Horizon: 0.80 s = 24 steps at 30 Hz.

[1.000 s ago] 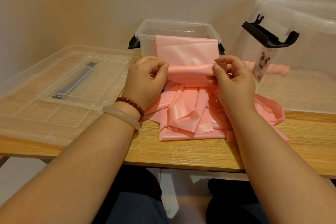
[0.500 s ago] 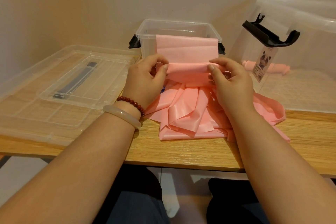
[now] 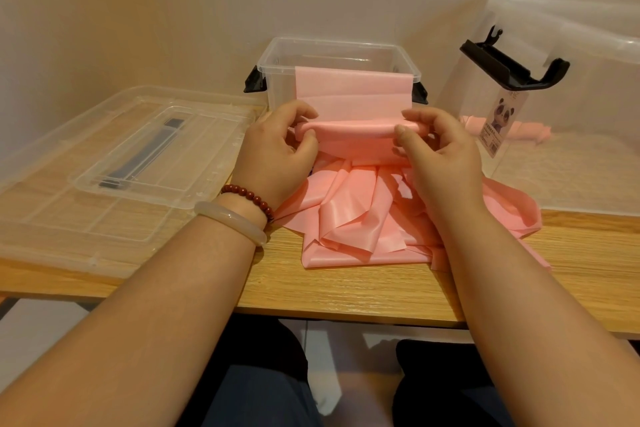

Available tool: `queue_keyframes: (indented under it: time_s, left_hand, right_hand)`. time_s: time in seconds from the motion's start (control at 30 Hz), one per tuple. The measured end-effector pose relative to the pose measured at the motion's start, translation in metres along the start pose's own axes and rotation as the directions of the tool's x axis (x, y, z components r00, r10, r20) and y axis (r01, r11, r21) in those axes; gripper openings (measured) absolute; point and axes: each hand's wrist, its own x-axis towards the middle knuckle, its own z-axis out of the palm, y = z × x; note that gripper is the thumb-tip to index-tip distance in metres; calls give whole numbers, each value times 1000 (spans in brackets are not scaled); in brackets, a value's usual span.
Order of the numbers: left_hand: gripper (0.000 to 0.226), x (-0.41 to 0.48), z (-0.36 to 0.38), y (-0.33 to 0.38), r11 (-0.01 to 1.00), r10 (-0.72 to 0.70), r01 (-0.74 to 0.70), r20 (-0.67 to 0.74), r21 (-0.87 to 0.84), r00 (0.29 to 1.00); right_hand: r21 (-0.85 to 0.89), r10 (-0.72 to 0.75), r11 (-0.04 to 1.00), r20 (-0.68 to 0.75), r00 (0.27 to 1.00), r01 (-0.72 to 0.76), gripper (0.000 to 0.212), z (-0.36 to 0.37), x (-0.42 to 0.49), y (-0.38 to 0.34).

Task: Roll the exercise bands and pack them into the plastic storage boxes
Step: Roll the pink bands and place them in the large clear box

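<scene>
The left hand [image 3: 277,152] and right hand [image 3: 440,156] are pinching a partly rolled pink rubber exercise band [image 3: 353,126] by its ends, its tail draping over the near rim of the small clear plastic box [image 3: 278,80]. Rolling is appearing early. A loose pink heap [image 3: 353,211] is lying unpacked, nearer on the table.

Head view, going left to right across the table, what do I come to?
Clear lid → left hand → pink band roll → right hand → big clear box.

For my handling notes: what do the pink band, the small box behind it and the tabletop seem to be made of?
Pink band: thin rubbery sheet, perhaps latex; soft folds, satin sheen.
Small box: clear rigid plastic; see-through walls, shiny rim.
Tabletop: wood or wood-look laminate, matt; pale grain lines.
</scene>
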Motion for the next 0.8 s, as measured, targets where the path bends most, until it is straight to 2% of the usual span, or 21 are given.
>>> queue_keyframes:
  time_s: [0.13,0.33,0.53,0.8]
  left_hand:
    - [26,0,0,1,999,-38,38,-1,11,999]
    - [17,1,1,-2,999,-20,19,-38,-25,999]
    - [21,2,2,-3,1000,27,-27,-17,5,999]
    - [14,0,2,-3,998,52,-52,-2,26,999]
  right_hand:
    - [-12,24,1000,-10,1000,-24,28,1,0,0]
    - [90,36,995,-7,999,-35,7,2,-2,-3]
    - [48,26,998,39,999,-27,31,2,-1,1]
    - [-7,-15,1000,-10,1000,15,12,3,4,8]
